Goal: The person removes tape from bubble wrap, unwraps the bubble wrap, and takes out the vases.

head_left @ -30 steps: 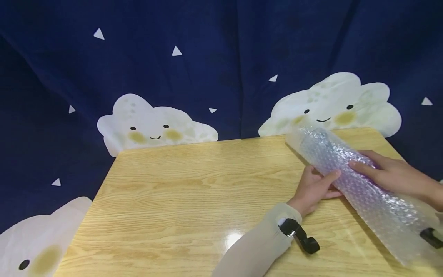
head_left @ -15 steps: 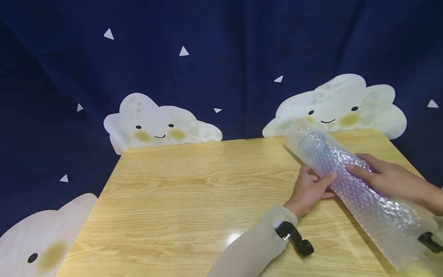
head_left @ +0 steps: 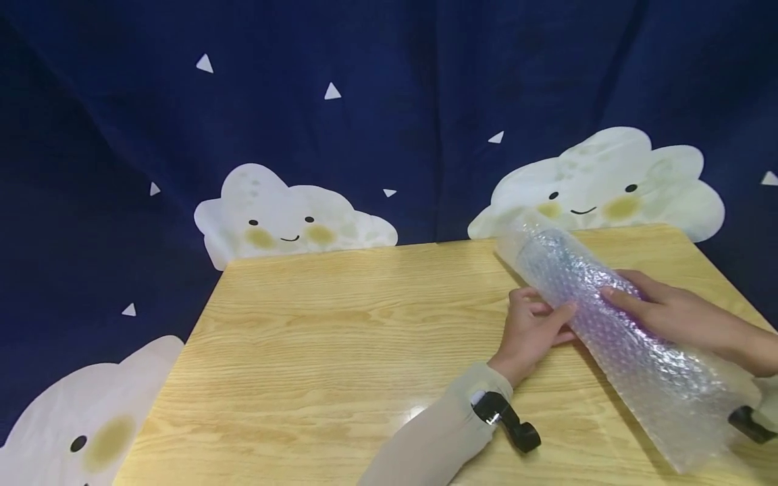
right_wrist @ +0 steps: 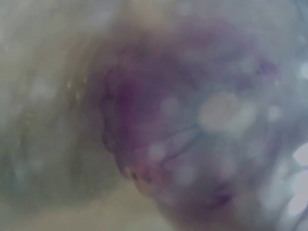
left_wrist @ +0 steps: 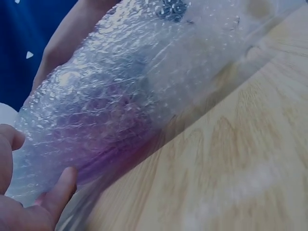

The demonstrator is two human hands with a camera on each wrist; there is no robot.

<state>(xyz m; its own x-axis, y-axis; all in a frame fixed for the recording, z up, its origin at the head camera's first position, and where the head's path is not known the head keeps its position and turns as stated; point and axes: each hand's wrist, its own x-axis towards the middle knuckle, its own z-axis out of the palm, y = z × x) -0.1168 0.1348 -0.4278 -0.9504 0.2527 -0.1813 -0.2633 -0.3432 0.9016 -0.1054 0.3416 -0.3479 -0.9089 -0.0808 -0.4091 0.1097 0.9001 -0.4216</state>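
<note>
A long roll of clear bubble wrap (head_left: 632, 368) lies slantwise on the right side of the table, its far end by the back edge. Something purple and bluish (left_wrist: 103, 120) shows through the layers; its kind is hidden. My left hand (head_left: 531, 327) is at the roll's left edge, thumb on top of the film and the other fingers partly under it. From the right, my right hand (head_left: 683, 310) grips the roll over its top, thumb on the near side and fingers out of sight behind. The right wrist view is blurred by the film, with a purple shape (right_wrist: 159, 110) inside.
The wood-grain table (head_left: 316, 364) stretches to the left of the roll. Behind it hangs a dark blue cloth (head_left: 365, 121) printed with white clouds and triangles. A black strap (head_left: 507, 422) hangs from my left sleeve, another (head_left: 751, 424) from the right.
Both hands and the bubble-wrap roll have shifted a little to the left over the table. The head view has turned slightly. Both hands stay on the roll.
</note>
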